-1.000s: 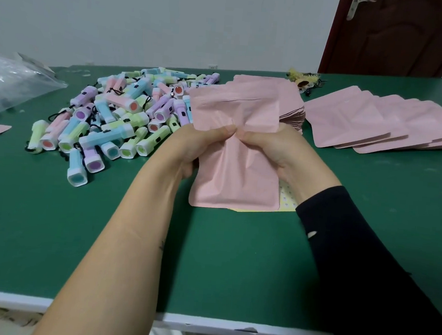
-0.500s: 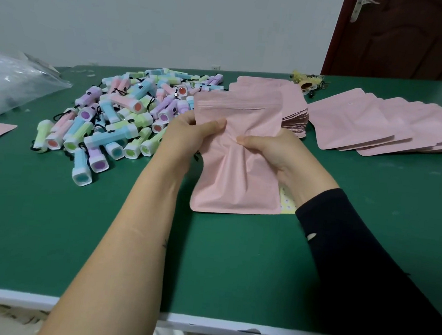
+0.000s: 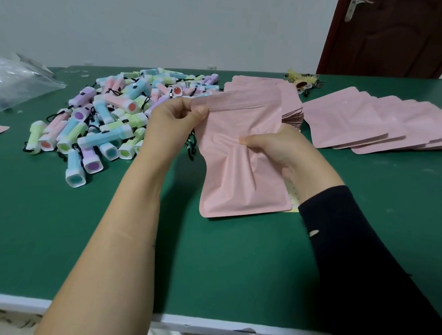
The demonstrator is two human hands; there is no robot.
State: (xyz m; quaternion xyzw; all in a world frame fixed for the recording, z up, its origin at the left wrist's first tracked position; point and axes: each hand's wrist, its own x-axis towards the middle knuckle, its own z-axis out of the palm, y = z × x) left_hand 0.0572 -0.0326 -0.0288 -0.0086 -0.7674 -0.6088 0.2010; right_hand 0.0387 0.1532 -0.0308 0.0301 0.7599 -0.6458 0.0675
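The left grip (image 3: 176, 120) is pinching the pink pouch (image 3: 242, 185) at its far mouth corner while the right grip (image 3: 274, 145) is clamping its middle, long axis running away.

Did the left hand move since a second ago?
Yes. The left hand slid left, away from the right hand and toward the pile of toy flashlights, and now pinches the pink bag's top corner.

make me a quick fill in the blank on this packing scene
The left hand and the right hand both grip a ____ pouch.
The heap of mini flashlights lies on the person's ____ side of it.
The table top is ____.
Missing words: pink, left, green.
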